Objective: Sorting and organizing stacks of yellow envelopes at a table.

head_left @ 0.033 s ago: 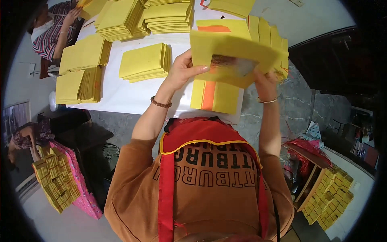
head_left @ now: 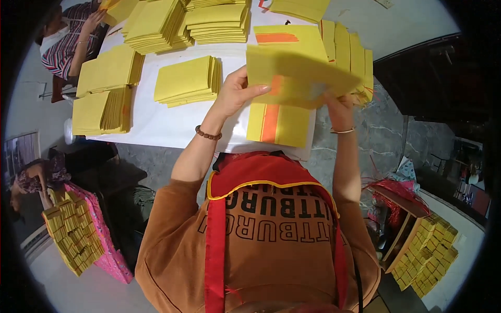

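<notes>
My left hand (head_left: 233, 96) pinches the left edge of a yellow paper sheet (head_left: 297, 65), thumb on top. My right hand (head_left: 340, 110) is closed at the sheet's right end, its fingertips partly hidden by the blurred paper. An orange patch shows on the sheet beside my left thumb. Under it, at the table's near edge, lies a yellow paper stack (head_left: 290, 128) with an orange stripe. Just beyond the held sheet is more yellow paper (head_left: 308, 35) with an orange band. Left of my left hand rests a neat pile of folded yellow paper (head_left: 185, 78).
Several tall yellow paper stacks (head_left: 216, 23) stand along the far side of the white table (head_left: 182, 122). More lie at its left (head_left: 102, 112) and right (head_left: 342, 44) edges. A co-worker's hand (head_left: 94, 23) holds yellow paper at far left. Yellow bundles (head_left: 425, 255) sit lower right.
The sheet's right part has swung slightly, and the dark gap in its middle is covered now. My right hand has shifted a little left; my left hand stays in place.
</notes>
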Demonstrator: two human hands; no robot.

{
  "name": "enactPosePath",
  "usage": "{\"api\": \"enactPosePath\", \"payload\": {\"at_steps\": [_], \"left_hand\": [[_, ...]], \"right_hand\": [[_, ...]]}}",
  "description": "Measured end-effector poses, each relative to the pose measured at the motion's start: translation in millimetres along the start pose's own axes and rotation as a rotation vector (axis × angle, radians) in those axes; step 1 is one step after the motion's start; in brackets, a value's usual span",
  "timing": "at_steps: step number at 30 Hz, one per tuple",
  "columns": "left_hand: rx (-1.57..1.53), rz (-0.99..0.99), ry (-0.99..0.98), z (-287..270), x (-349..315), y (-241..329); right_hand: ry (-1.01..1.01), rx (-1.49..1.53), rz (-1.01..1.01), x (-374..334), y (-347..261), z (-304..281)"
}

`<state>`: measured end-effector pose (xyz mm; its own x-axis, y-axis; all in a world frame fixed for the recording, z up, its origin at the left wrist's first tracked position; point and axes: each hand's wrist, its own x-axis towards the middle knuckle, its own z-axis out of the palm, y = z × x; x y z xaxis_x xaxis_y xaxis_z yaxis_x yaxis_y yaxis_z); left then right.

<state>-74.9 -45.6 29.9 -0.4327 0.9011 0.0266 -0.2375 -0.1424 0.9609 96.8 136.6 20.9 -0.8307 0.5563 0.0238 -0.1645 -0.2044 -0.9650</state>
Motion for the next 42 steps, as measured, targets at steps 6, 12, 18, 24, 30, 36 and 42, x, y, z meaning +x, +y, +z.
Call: {"api": "enactPosePath", "payload": {"at_steps": [6, 12, 18, 24, 30, 36, 42], "left_hand": [[0.291, 0.059, 0.037, -5.8, 0.5, -18.8], [-0.066, -0.017, 0.111, 14.5, 9.3, 3.4], [-0.326, -0.33, 0.216, 1.7, -17.7, -27.1], [1.212, 0.602, 0.346, -4.2, -36.2, -40.5], [1.382, 0.596, -0.222, -7.4, -43.7, -42.7], [1.149, 0.403, -0.183, -2.6, -60.7, -65.0], [1.133, 0.354, -0.189, -0.3, -61.9, -64.7]], "right_hand": [[0.012, -0.05, -0.033, 0.4, 28.6, 3.5], [-0.02, -0.326, 0.128, 10.6, 5.5, 6.5], [0.189, 0.138, 0.478, -17.5, 36.4, 10.4], [0.168, 0.333, 0.614, -34.0, 61.7, 7.4], [0.231, 0.246, 0.61, -45.9, 61.8, 9.3], [0.15, -0.519, 0.116, -84.0, 56.9, -15.5], [-0.355, -0.885, -0.23, -79.5, 47.2, -9.9]]}}
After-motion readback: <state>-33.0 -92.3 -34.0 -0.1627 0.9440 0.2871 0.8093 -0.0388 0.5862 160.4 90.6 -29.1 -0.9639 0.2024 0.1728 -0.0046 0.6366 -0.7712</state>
